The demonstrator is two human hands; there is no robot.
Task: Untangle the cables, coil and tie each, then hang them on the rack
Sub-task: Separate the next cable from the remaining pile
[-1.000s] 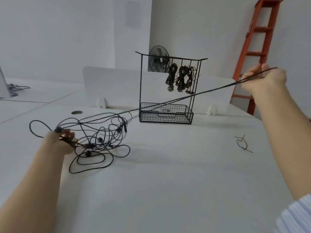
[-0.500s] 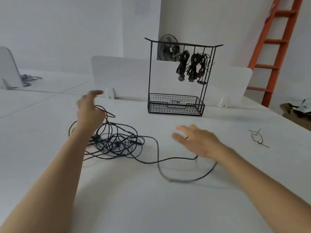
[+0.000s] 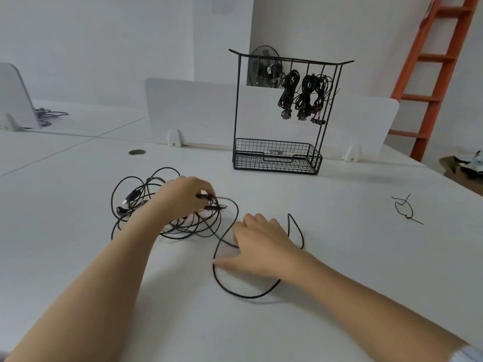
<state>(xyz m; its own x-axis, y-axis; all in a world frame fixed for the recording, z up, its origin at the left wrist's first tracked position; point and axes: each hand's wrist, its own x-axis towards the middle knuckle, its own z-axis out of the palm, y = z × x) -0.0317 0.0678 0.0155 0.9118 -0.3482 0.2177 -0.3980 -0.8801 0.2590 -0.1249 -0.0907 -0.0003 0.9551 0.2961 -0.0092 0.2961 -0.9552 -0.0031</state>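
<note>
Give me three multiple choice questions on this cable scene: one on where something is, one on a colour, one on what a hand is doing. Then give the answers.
1. Where are the coiled cables?
A. in the basket
B. hanging from the top bar of the rack
C. on the floor

2. What colour is the ladder?
A. orange
B. blue
C. green

3. What is the left hand doing?
A. lying flat on bare table
B. holding the rack
C. gripping strands of the tangled cables

Answers:
1. B: the coils hang under the bar, right of its middle.
2. A: its rails and rungs are orange.
3. C: its fingers curl round strands on the pile.
</note>
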